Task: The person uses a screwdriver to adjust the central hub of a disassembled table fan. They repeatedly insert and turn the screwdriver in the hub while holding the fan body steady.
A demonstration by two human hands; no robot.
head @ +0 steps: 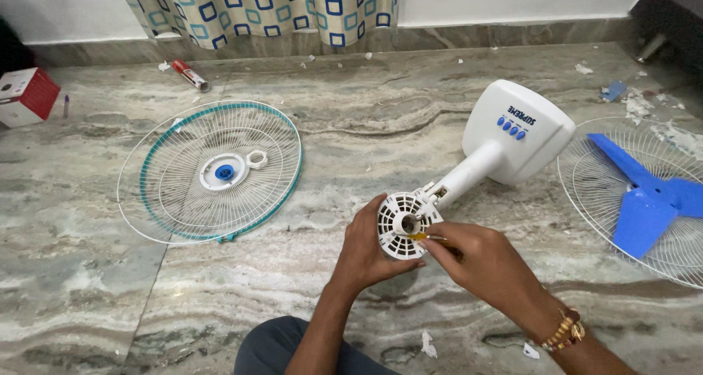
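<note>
Dark-trousered knee [293, 349] sits at six o'clock, closest to the camera, above a veined marble floor [95, 302]. Just past it, at centre, the left hand [370, 247] is curled around a white fan motor housing [403, 225], gripping its rim. The right hand [487, 265], with a beaded bracelet at the wrist, pinches a small yellow-handled screwdriver [425, 236] whose tip meets the housing's vented face. That round housing is slotted and joined by a white neck to a boxy white base [516, 130] with blue buttons, lying toward two o'clock. Judging by the layout, disassembly or reassembly is partway: the teal-rimmed front grille [212, 171] lies apart at ten o'clock, a white plastic nut [256, 159] resting on it, and the blue blade [648, 199] rests on the rear grille [586, 184] at three o'clock. The motor housing is what remains in hand.
</note>
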